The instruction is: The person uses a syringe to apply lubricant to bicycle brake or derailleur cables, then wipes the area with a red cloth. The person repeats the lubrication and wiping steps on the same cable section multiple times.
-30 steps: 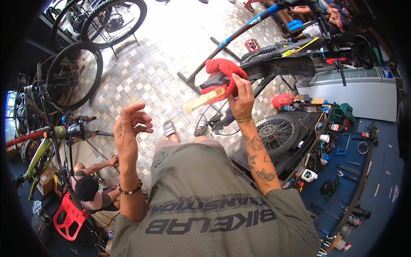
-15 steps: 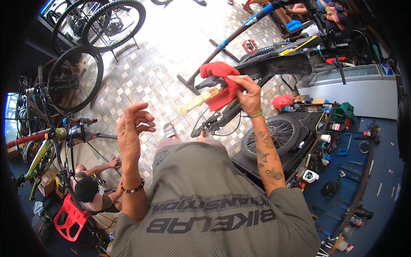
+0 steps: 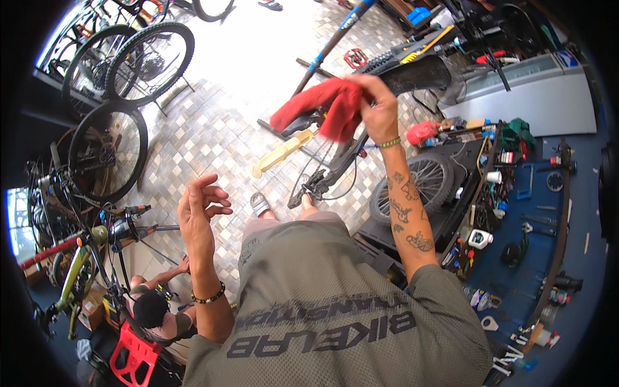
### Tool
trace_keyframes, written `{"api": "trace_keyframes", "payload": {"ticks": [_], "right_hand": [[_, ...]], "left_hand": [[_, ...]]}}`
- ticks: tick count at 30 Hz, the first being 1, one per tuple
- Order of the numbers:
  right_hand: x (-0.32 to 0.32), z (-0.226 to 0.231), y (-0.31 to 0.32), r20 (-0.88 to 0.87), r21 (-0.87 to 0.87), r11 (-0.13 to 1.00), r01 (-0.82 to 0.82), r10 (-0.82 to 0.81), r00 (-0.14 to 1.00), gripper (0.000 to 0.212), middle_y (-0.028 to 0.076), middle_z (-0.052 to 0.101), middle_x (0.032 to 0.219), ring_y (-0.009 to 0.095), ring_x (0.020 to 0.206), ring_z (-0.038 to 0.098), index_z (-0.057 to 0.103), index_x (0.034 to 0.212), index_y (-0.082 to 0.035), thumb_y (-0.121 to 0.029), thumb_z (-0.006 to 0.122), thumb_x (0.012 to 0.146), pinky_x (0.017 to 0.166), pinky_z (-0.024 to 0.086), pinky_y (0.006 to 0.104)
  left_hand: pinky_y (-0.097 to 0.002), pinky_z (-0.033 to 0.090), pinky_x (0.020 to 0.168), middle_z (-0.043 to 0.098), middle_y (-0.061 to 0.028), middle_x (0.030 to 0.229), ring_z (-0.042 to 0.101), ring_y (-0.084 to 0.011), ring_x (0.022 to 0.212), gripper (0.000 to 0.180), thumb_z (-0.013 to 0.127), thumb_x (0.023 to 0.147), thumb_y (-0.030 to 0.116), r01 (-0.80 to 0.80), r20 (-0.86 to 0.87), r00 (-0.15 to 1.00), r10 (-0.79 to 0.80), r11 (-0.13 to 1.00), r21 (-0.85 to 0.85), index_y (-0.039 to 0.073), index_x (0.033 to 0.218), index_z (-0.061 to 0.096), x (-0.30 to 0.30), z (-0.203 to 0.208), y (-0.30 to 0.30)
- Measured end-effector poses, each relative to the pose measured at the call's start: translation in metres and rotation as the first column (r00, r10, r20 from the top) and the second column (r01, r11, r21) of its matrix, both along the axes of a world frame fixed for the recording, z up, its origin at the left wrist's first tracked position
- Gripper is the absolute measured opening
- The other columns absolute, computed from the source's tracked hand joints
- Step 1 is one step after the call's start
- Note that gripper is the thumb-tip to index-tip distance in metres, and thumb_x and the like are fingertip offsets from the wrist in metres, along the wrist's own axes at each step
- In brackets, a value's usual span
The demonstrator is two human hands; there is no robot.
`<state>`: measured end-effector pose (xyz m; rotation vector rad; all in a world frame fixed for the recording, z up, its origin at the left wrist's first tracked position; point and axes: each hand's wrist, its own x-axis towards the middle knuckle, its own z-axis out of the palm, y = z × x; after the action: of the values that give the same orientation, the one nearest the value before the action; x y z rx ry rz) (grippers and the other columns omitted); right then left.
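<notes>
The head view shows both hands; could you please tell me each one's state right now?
Left hand: open, fingers loosely curled, holding nothing.
Right hand: closed on the red cloth.

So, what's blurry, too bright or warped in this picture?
Head view throughout: the tiled floor washes out white toward the top; the red cloth in the right hand looks motion-blurred, the left hand fairly crisp; darkness rings the picture, and edges bow near its rim.
</notes>
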<state>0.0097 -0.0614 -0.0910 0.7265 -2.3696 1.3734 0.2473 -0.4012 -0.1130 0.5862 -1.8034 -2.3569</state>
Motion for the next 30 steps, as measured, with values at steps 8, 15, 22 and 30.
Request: {"api": "trace_keyframes", "payload": {"ticks": [8,15,22,30], "right_hand": [[0.050,-0.062,0.034,-0.010,0.372,0.925,0.073,-0.075,0.997,0.066,0.023,0.056,0.147,0.042,0.134,0.058,0.063,0.146,-0.016,-0.002,0.072,0.083,0.116,0.047,0.0477],[0.185,-0.056,0.046,0.287,-0.034,0.895,0.444,-0.417,0.862,0.037,0.016,0.064,0.120,0.031,0.105,0.066,0.065,0.132,-0.005,-0.008,0.071,0.096,0.095,0.055,0.0400],[0.272,-0.049,0.144,0.596,-0.443,0.869,0.220,0.102,0.797,0.038,0.007,0.074,0.108,0.010,0.090,0.070,0.068,0.133,-0.003,-0.013,0.078,0.098,0.080,0.058,0.0287],[0.371,-0.104,0.468,0.577,-0.363,0.191,0.912,-0.722,0.381,0.028,0.007,0.076,0.101,0.011,0.084,0.069,0.069,0.129,-0.003,-0.020,0.066,0.107,0.077,0.057,0.0264]], "left_hand": [[-0.0265,0.060,0.066,0.069,-0.0062,0.094,0.068,-0.0139,0.079,0.044,0.052,0.114,0.037,0.067,0.146,0.988,-0.038,0.977,-0.200,-0.001,0.132,0.066,-0.004,-0.019,-0.007],[-0.0269,0.051,0.052,0.075,-0.0127,0.085,0.072,-0.0193,0.075,0.039,0.063,0.107,0.032,0.707,0.333,0.679,-0.655,0.706,-0.053,-0.006,0.108,0.072,-0.013,0.027,0.044],[-0.0300,0.059,0.063,0.076,-0.0162,0.097,0.074,-0.0210,0.082,0.049,0.058,0.111,0.036,0.974,0.196,0.224,-0.955,0.213,-0.077,-0.009,0.130,0.066,-0.050,0.048,0.283],[-0.0280,0.057,0.069,0.076,-0.0079,0.096,0.071,-0.0139,0.085,0.028,0.063,0.110,0.021,0.969,0.084,-0.011,-0.996,-0.032,-0.246,-0.001,0.126,0.072,-0.094,0.012,0.646]]}}
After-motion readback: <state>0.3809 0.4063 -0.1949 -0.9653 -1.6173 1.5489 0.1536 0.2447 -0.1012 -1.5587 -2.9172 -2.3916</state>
